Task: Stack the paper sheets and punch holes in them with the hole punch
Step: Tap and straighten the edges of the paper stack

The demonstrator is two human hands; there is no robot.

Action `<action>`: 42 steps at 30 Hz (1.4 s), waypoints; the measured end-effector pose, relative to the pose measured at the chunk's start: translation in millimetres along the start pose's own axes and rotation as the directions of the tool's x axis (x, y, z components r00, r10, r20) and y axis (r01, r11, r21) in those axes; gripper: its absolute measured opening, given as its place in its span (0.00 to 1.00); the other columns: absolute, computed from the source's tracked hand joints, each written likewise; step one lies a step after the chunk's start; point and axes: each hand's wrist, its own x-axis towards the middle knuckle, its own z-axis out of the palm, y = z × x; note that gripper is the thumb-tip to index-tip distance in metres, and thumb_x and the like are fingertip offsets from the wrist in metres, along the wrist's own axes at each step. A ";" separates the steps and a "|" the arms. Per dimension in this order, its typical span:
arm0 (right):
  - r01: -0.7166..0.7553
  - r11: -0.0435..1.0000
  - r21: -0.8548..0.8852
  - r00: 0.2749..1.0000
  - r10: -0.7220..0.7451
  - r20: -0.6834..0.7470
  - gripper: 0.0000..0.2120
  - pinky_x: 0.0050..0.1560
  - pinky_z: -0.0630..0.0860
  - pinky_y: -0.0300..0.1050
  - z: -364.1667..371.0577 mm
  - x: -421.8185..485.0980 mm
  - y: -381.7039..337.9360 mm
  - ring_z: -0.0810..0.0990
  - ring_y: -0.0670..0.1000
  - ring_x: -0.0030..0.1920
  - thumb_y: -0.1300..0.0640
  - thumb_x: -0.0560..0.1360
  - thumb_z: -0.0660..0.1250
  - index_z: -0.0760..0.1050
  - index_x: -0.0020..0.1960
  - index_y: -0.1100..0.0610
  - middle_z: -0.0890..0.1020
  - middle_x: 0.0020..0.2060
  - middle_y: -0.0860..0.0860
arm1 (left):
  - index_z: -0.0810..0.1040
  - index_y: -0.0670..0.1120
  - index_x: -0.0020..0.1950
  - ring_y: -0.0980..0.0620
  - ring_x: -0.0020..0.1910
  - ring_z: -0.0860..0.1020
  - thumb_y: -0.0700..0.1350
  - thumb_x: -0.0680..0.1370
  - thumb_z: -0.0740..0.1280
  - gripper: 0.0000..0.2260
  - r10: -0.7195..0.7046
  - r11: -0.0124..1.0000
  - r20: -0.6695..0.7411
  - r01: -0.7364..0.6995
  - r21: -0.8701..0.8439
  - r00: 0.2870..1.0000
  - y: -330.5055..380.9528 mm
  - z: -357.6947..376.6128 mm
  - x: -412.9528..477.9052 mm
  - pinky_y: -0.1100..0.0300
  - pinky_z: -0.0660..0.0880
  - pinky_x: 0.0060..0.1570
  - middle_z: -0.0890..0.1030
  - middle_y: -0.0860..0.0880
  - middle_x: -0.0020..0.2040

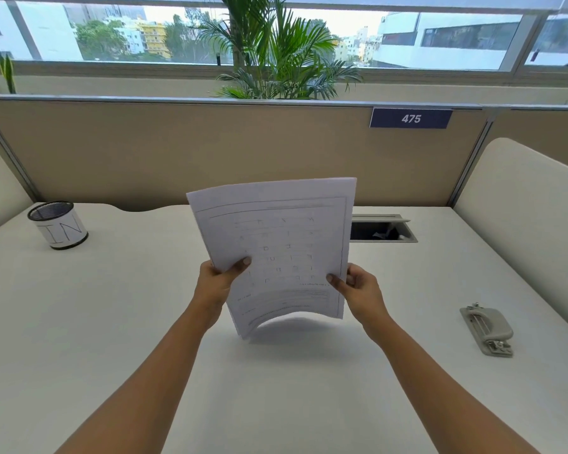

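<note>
A stack of white printed paper sheets [276,231] stands nearly upright above the middle of the white desk [112,322], its bottom edge bowed and lifted off the surface. My left hand [218,280] grips the stack's left edge, thumb on the front. On the right edge my right hand [358,288] holds it the same way. The grey hole punch [487,330] lies flat on the desk to the right, well apart from both hands.
A black mesh pen cup [58,224] with a white label stands at the back left. An open cable hatch [382,229] sits in the desk behind the sheets. A beige partition [210,152] closes the back, and padded side panels [522,208] flank the desk.
</note>
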 end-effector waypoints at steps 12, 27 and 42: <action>-0.225 0.890 0.395 0.969 0.164 0.183 0.07 0.41 0.80 0.37 -12.6 -12.7 23.7 0.85 0.48 0.42 0.59 0.72 0.67 0.79 0.50 0.56 0.86 0.41 0.49 | 0.75 0.54 0.57 0.51 0.52 0.79 0.39 0.77 0.62 0.13 -0.004 0.936 -0.097 -0.030 -0.352 0.995 -3.6 3.0 -6.0 0.51 0.79 0.51 0.80 0.51 0.54; -0.114 0.836 0.537 0.992 0.071 0.100 0.12 0.44 0.81 0.40 11.8 -5.8 10.2 0.84 0.46 0.47 0.66 0.72 0.65 0.77 0.53 0.54 0.86 0.45 0.45 | 0.73 0.53 0.59 0.49 0.53 0.78 0.35 0.76 0.62 0.16 -0.060 0.858 -0.127 -0.014 -0.513 0.990 -3.2 9.4 -8.7 0.53 0.81 0.47 0.79 0.50 0.55; -0.021 0.988 0.151 1.000 0.023 -0.010 0.08 0.47 0.76 0.45 -39.4 2.9 13.2 0.80 0.51 0.49 0.60 0.73 0.68 0.78 0.47 0.48 0.83 0.46 0.46 | 0.79 0.43 0.50 0.52 0.45 0.80 0.31 0.66 0.72 0.15 -0.171 0.969 0.037 0.162 0.184 0.985 -2.5 -51.3 -0.2 0.61 0.78 0.41 0.84 0.53 0.43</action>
